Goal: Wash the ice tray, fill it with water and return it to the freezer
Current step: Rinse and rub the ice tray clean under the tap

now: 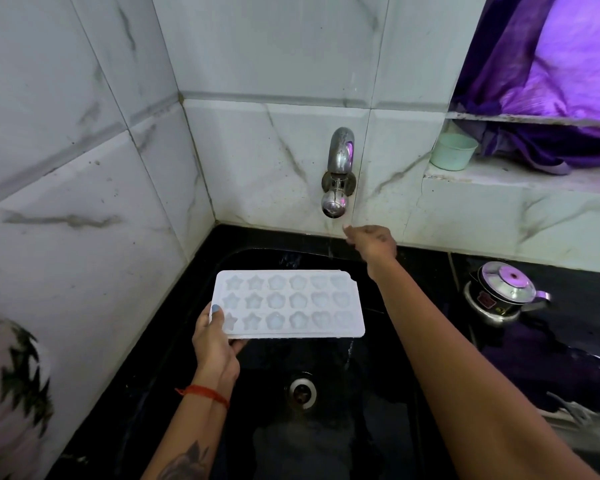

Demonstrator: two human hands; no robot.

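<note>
A white ice tray [288,304] with star, flower and heart moulds hangs level over the black sink [378,393]. My left hand [213,341] grips its near left corner, thumb on top. My right hand [371,242] is stretched out just below and right of the round knob of the steel wall tap [338,168], fingers loosely curled and holding nothing. It does not touch the knob. A thin stream of water falls from the tap past the tray's far right corner.
The sink drain [302,391] lies below the tray. A steel kettle [503,292] stands on the black counter at right. A pale green cup [452,151] sits on the window ledge beside a purple curtain [561,64]. Tiled walls close the left and back.
</note>
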